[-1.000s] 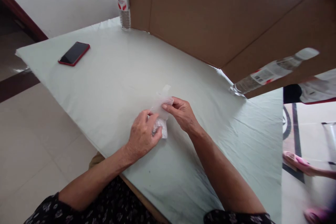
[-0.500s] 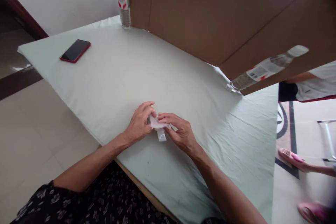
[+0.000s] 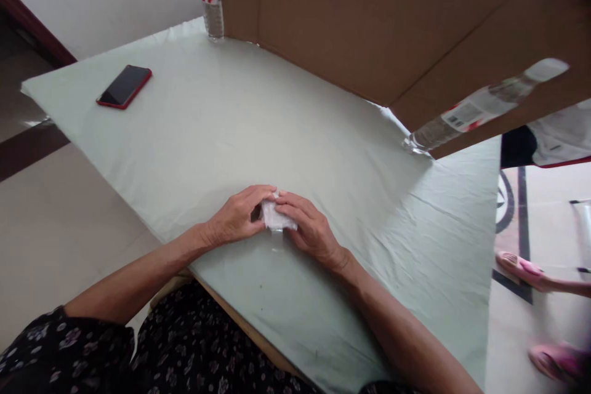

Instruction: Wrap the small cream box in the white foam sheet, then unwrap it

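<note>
Between my two hands is a small white packet [image 3: 278,217], flat and slightly crinkled. A clear, shiny strip [image 3: 277,239] hangs from its near edge. My left hand [image 3: 237,215] grips the packet's left side, thumb below and fingers curved over the far edge. On the other side, my right hand [image 3: 313,226] lays its fingers across the top, with the thumb underneath. What the packet is made of or contains cannot be made out. Both hands are just above the pale green cloth near the table's front edge.
A red-cased phone [image 3: 124,87] lies on the cloth-covered table [image 3: 221,117] at the left. One water bottle [image 3: 210,3] stands at the back and another bottle [image 3: 480,112] at the right, both by a large brown cardboard panel [image 3: 346,18]. Another person's foot [image 3: 521,271] shows at right.
The packet now looks flatter and more squared, with my right fingers laid over its top. My left fingers have closed in along its far edge. The view has shifted slightly.
</note>
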A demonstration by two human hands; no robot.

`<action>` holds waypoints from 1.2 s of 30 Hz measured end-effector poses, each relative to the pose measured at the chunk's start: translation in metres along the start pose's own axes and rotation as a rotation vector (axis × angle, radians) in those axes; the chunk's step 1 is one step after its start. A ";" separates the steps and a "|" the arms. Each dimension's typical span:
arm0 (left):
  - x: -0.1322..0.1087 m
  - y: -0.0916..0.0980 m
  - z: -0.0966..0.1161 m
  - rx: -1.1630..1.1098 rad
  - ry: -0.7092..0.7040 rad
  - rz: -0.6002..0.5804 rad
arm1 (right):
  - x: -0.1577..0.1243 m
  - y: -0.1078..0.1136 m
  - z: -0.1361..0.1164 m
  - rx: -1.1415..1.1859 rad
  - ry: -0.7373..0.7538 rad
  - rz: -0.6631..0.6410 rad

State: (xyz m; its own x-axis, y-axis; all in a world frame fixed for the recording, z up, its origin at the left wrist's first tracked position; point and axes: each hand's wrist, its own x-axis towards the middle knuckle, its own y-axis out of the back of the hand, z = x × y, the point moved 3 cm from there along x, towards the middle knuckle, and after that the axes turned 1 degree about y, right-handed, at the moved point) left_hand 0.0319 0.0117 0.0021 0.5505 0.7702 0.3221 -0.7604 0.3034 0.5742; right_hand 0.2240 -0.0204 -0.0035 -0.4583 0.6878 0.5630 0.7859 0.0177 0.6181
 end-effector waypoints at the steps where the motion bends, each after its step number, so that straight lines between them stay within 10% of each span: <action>1: 0.005 0.000 0.000 -0.057 0.098 0.009 | 0.006 0.003 0.003 0.061 -0.080 -0.010; 7: 0.020 0.003 -0.004 -0.374 0.740 -0.139 | 0.027 0.002 0.023 0.598 -0.616 -0.068; 18: 0.016 0.012 -0.014 -0.335 0.564 0.061 | 0.019 -0.017 0.028 0.732 -0.890 0.078; 27: 0.009 0.000 -0.005 -0.013 0.367 0.174 | 0.020 0.003 0.027 -0.097 -0.556 0.044; 36: 0.012 0.002 -0.005 -0.005 0.313 0.130 | 0.024 0.005 0.027 -0.034 -0.404 -0.106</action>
State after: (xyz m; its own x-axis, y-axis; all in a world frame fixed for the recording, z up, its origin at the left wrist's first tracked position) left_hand 0.0354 0.0246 0.0034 0.3169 0.9373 0.1449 -0.8192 0.1935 0.5398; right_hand 0.2280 0.0159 -0.0020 -0.3309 0.9128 0.2394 0.7262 0.0843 0.6823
